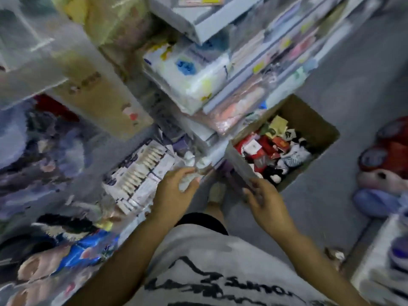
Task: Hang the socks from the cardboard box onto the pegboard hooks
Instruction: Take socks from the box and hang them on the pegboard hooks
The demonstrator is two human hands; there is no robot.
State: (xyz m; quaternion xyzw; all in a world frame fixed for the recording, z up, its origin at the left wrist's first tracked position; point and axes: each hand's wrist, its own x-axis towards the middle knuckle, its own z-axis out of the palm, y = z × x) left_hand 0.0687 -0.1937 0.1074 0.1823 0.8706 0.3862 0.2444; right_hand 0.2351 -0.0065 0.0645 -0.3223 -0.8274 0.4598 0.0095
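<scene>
The frame is motion-blurred. An open cardboard box (309, 120) stands on the grey floor at right of centre, filled with several packaged socks (273, 149) in red, white, black and yellow. My left hand (176, 193) is curled round a white packaged sock pair (189, 175) just left of the box. My right hand (265, 202) pinches a purplish packet (237, 180) at the box's near corner. No pegboard hooks can be made out.
Crowded shelves of packaged goods (187, 69) rise ahead and to the left. A hanging pack of small pale items (141, 171) sits beside my left hand. Slippers (388, 164) lie on the floor at right. My foot (217, 191) stands between my hands.
</scene>
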